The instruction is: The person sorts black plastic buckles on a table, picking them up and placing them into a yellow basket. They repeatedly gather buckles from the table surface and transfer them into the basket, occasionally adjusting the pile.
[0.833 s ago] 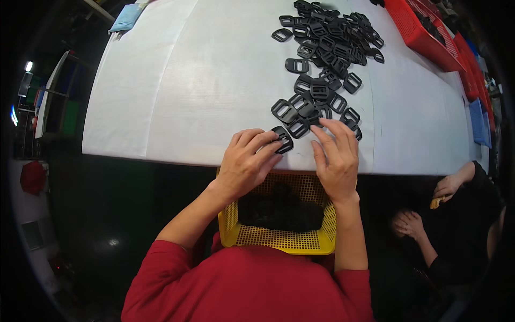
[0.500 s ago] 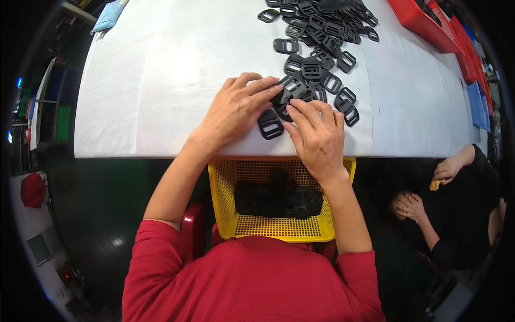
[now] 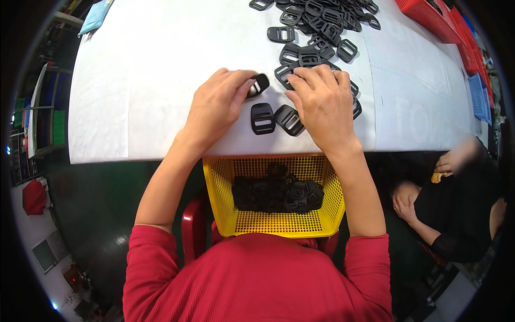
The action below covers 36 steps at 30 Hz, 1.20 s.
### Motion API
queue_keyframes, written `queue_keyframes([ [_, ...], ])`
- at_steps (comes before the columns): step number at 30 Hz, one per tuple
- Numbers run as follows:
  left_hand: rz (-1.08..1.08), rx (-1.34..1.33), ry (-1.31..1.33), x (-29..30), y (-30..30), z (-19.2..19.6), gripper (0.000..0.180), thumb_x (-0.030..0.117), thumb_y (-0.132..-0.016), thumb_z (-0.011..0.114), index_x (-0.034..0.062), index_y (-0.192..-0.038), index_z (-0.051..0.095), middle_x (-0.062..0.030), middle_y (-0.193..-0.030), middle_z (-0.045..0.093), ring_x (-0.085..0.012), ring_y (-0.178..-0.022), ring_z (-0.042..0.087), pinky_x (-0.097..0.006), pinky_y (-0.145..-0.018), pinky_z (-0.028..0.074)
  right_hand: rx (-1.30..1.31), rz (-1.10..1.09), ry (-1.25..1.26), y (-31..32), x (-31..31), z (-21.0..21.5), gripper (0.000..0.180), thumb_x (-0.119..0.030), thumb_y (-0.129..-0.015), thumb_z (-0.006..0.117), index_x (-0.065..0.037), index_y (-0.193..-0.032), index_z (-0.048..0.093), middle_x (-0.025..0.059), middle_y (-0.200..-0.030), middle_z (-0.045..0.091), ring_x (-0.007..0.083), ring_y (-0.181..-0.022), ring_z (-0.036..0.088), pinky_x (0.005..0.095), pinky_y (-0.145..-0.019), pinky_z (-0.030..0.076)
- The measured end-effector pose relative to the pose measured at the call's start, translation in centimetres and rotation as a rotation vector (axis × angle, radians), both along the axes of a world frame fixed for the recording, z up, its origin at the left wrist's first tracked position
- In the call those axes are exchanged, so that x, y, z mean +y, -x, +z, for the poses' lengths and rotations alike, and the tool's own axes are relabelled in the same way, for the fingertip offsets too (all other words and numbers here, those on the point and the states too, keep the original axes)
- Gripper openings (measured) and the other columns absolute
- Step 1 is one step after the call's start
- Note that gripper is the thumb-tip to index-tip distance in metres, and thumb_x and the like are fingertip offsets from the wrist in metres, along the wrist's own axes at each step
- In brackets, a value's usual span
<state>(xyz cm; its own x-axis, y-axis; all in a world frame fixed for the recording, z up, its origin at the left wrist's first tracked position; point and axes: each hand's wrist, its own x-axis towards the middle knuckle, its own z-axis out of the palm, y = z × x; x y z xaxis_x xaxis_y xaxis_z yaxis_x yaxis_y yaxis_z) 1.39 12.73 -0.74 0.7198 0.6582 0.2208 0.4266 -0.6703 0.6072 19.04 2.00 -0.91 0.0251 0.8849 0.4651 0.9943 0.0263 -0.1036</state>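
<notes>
Nearest me: yellow mesh basket [image 3: 220, 185] on the lap, its near rim hidden by my red sleeves, holding dark buckles I can't separate. White table [image 3: 139, 102]: my left hand [image 3: 217, 104] pinches a black buckle [image 3: 260, 84], mostly visible. My right hand [image 3: 322, 102] lies flat over others, grip not discernible. Two loose buckles [image 3: 263, 118] lie between. Beyond: buckle pile [image 3: 316, 16], cropped at top; red crate [image 3: 429, 19]. A seated person [image 3: 456, 214] at right, blurred.
</notes>
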Motion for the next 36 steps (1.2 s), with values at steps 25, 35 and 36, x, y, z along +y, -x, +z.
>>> queue_keyframes([
  [25,0.182,-0.191,-0.055,-2.2,1.8,0.1,0.022,-0.003,-0.083,0.066,0.0066,-0.102,0.07,-0.0079,-0.096,0.065,-0.0215,-0.086,0.061,-0.031,-0.07,0.051,0.297,-0.172,0.032,-2.0,-7.6,0.3,0.033,-0.012,-0.075,0.075,-0.011,-0.107,0.071,0.0051,-0.113,0.063,0.0258,-0.098,0.056,0.0372,-0.079,0.045],
  [35,0.221,-0.155,-0.086,-1.7,2.8,-1.5,0.021,-0.003,-0.089,0.061,0.0046,-0.105,0.071,-0.008,-0.101,0.065,-0.0144,-0.083,0.061,-0.025,-0.067,0.049,0.423,-0.311,-0.016,-4.1,-8.1,-0.4,0.036,-0.012,-0.073,0.077,-0.009,-0.109,0.07,0.0059,-0.108,0.066,0.0255,-0.098,0.058,0.0371,-0.085,0.046],
  [36,0.222,-0.137,-0.085,-1.8,2.8,-1.4,0.021,-0.003,-0.089,0.06,0.0045,-0.105,0.071,-0.0083,-0.101,0.065,-0.0151,-0.085,0.061,-0.025,-0.068,0.049,0.454,-0.272,0.006,-4.1,-8.2,-0.3,0.037,-0.011,-0.073,0.077,-0.009,-0.109,0.07,0.006,-0.108,0.066,0.0258,-0.098,0.058,0.0372,-0.086,0.046],
])
